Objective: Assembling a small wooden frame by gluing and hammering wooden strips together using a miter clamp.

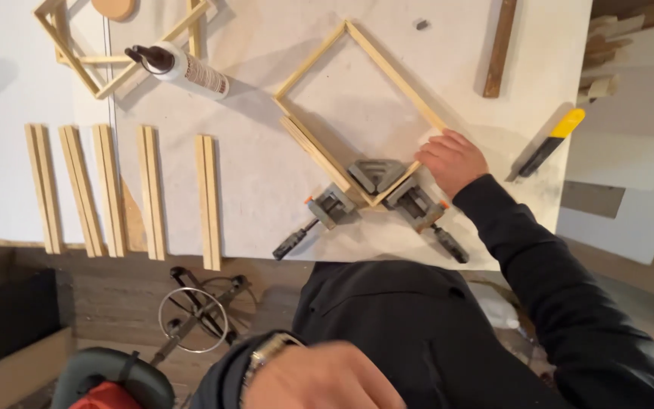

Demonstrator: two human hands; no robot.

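Head view: a square frame of pale wood strips is held at one corner in a grey corner clamp on the white tabletop.
Right hand lies relaxed on the frame beside the clamp, grasping nothing; left hand, blurred and low, looks empty. Judging by this, the joint is being seated; next comes tightening the clamp handles.

A white worktable with a slightly dusty, scuffed top fills most of the view. Its near edge shows bare wood. Below it lies a dark wooden floor. At the right a lower white board sits beside the table. The light is soft and throws gentle shadows.
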